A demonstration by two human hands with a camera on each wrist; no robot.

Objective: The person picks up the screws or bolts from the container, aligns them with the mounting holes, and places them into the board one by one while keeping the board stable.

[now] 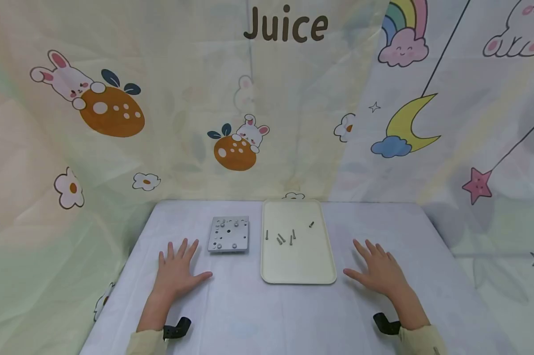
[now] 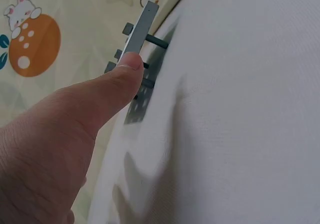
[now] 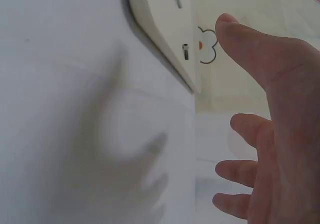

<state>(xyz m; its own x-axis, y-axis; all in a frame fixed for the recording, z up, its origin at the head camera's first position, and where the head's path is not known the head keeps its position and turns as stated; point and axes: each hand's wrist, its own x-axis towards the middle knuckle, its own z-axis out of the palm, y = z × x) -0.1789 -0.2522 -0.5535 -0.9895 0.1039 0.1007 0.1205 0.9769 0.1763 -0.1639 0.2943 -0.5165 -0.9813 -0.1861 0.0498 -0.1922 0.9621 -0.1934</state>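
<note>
My left hand [image 1: 177,274], fingers spread, holds nothing and is nearest to a square grey metal plate [image 1: 229,233] with holes and several bolts in it. Seen side-on in the left wrist view, the plate [image 2: 145,23] stands on its bolts, raised off the cloth; my thumb hides part of it. My right hand [image 1: 379,270], also spread and holding nothing, is just right of a cream tray [image 1: 298,266]. Several loose screws lie in the tray; a short screw [image 1: 311,224] sits apart at its right. In the right wrist view that screw [image 3: 185,52] shows near the tray's edge.
A white cloth covers the table [image 1: 267,315]. Behind it hangs a printed curtain [image 1: 183,98] with rabbits and fruit, which meets the table's back edge. A black strap mount [image 1: 177,329] is on the left wrist, another mount [image 1: 386,324] on the right.
</note>
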